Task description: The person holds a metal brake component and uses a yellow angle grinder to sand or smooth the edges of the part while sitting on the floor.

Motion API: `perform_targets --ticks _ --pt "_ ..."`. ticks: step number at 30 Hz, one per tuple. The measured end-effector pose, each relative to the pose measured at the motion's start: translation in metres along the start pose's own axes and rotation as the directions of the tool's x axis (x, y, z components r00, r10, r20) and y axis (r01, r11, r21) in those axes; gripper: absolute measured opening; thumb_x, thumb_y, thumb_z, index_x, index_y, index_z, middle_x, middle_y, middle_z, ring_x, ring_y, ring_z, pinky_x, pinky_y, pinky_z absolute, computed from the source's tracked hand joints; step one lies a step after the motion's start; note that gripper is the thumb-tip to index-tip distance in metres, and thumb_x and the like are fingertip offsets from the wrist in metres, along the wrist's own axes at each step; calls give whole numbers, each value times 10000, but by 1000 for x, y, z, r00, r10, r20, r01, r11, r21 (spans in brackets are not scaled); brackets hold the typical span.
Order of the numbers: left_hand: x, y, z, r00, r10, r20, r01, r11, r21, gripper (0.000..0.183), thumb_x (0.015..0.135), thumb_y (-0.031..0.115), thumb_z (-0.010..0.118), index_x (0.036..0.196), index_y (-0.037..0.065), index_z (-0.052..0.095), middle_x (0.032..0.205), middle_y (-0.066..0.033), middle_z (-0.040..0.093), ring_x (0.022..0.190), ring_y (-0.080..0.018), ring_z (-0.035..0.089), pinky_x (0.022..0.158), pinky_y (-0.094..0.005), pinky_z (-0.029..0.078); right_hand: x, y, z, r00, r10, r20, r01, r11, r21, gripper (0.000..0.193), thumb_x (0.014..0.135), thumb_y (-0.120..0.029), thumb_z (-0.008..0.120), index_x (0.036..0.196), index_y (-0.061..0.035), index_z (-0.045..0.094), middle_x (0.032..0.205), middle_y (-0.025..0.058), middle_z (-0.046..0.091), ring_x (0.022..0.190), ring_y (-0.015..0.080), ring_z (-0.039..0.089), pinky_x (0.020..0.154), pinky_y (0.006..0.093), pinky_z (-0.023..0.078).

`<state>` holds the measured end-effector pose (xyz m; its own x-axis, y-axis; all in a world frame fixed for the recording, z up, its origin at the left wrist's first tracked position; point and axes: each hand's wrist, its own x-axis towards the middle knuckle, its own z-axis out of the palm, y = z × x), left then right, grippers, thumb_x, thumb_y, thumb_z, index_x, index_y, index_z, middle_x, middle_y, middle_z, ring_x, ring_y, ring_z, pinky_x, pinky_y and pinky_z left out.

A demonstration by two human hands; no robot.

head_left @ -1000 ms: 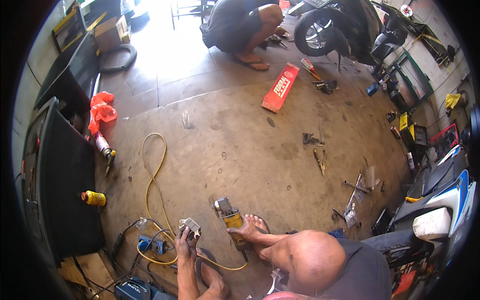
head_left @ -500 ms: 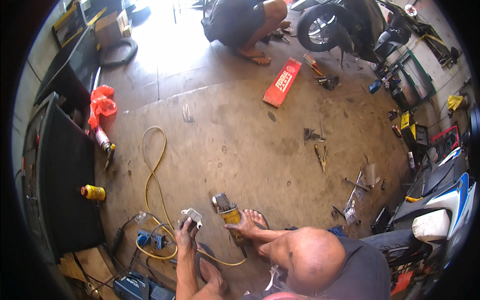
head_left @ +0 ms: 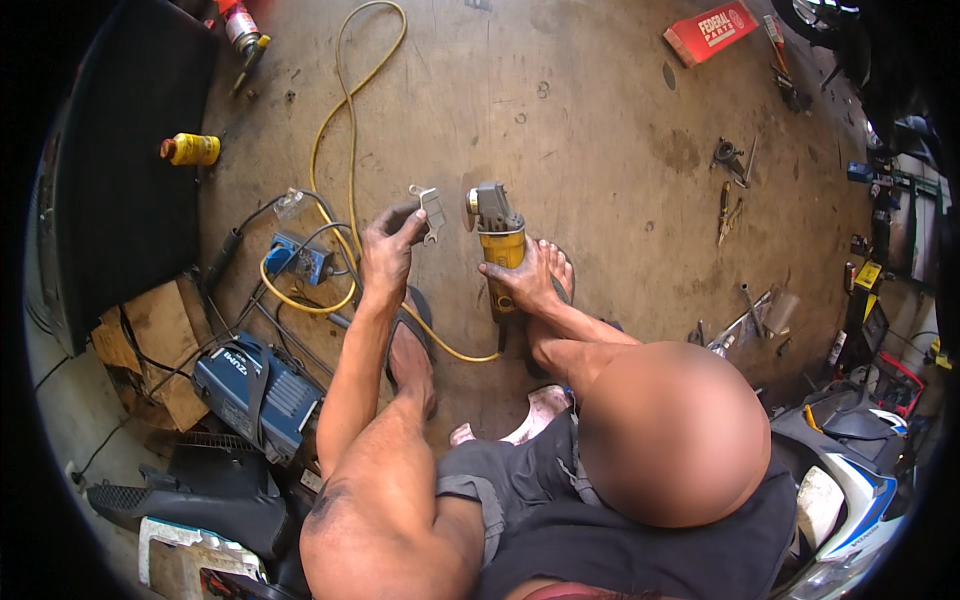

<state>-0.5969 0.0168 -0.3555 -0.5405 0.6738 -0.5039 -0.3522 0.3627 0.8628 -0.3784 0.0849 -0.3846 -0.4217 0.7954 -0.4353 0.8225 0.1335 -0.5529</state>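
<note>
Pinched in the fingertips of my left hand [head_left: 391, 250] is a small grey metal bracket [head_left: 432, 214] with bent tabs at its ends. My right hand [head_left: 523, 284] wraps round the yellow body of an angle grinder [head_left: 502, 246]. The grinder's grey head points away from me, and its thin disc [head_left: 468, 204] faces the bracket across a small gap. I cannot tell whether the disc is spinning. A yellow cord [head_left: 455, 352] leads left from the grinder's lower end along the floor, past my left foot.
On the left lie a blue socket box [head_left: 300, 262] with tangled cables, a blue welding machine [head_left: 250, 390], cardboard [head_left: 165, 350] and a yellow bottle [head_left: 195, 150]. Pliers [head_left: 731, 213] and a red box [head_left: 711, 32] lie farther right. A motorcycle [head_left: 850, 500] stands at lower right.
My view has tipped downward, so the hands sit higher in the picture. The bracket has turned in my left hand, its flat side now beside the disc. Both hands keep their hold.
</note>
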Motion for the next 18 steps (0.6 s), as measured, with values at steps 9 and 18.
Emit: perform_targets --ticks 9,18 --pt "4 4 17 996 71 60 -81 979 185 262 921 173 680 1085 -30 695 899 -39 684 808 -104 586 735 -248 452 1 -1 -5 998 -48 -29 49 998 42 705 658 -504 838 1109 -12 614 1027 216 624 1024 367 557 962 480 397" --pt "2 8 22 993 106 49 -115 970 213 262 927 175 679 1078 -39 689 899 -46 684 823 -111 589 764 -265 465 4 -4 -5 1000 -3 27 3 1000 20 748 653 -559 814 1107 4 619 1047 219 630 1066 376 542 982 506 378"
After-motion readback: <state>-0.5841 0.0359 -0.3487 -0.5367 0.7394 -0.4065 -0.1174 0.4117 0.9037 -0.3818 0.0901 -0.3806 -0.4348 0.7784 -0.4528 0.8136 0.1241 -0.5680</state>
